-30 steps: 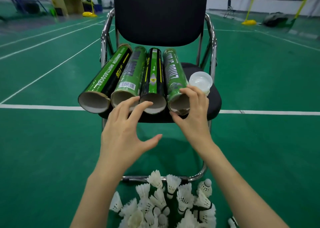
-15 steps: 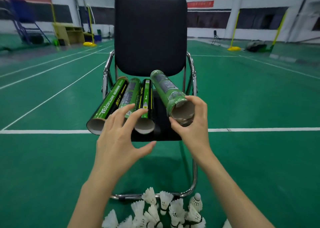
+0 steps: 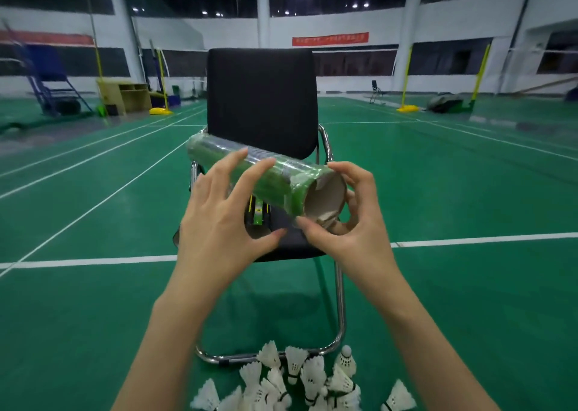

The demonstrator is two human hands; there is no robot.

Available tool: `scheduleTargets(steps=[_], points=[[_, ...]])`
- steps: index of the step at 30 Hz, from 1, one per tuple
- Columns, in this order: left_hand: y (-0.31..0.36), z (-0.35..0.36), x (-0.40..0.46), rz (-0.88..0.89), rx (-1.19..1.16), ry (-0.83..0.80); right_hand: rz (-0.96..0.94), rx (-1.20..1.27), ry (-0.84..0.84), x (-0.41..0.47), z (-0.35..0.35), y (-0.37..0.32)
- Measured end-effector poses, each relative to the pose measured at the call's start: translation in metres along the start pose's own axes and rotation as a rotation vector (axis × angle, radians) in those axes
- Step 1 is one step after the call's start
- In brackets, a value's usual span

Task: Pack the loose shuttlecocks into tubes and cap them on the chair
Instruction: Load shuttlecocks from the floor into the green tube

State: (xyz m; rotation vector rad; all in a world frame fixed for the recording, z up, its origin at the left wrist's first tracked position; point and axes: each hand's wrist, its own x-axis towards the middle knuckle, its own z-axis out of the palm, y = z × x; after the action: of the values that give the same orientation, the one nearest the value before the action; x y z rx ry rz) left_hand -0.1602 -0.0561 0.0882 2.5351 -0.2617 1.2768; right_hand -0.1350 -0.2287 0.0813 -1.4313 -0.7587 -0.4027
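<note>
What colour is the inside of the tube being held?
Plain brown cardboard inside the tube; its outside is green. The head view shows it at the open end.

You hold a tube [image 3: 266, 176] lifted in front of the chair [image 3: 261, 104], its open end toward your right hand [image 3: 350, 223], your left hand [image 3: 222, 220] on its middle. Behind your hands, more tubes [image 3: 258, 215] lie on the seat. Shuttlecocks [image 3: 300, 379] are heaped on the floor [image 3: 93, 317] before the chair's base.
</note>
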Motion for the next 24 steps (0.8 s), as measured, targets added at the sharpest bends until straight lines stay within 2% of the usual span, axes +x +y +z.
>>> scheduleTargets(steps=[3,7,14,18,24], points=[[0.007,-0.009,-0.004,0.086,-0.007,0.03,0.063,0.079,-0.063,-0.012,-0.004,-0.007],[0.001,-0.013,-0.017,0.122,0.015,-0.055,0.196,0.214,-0.138,-0.022,-0.009,0.012],[-0.025,0.021,-0.071,0.036,0.011,-0.311,0.475,0.39,-0.237,-0.051,-0.004,0.08],[-0.037,0.052,-0.106,-0.054,-0.031,-0.461,0.623,0.398,-0.3,-0.07,-0.007,0.124],[-0.054,0.11,-0.175,-0.141,-0.06,-0.687,0.824,0.426,-0.308,-0.118,-0.01,0.19]])
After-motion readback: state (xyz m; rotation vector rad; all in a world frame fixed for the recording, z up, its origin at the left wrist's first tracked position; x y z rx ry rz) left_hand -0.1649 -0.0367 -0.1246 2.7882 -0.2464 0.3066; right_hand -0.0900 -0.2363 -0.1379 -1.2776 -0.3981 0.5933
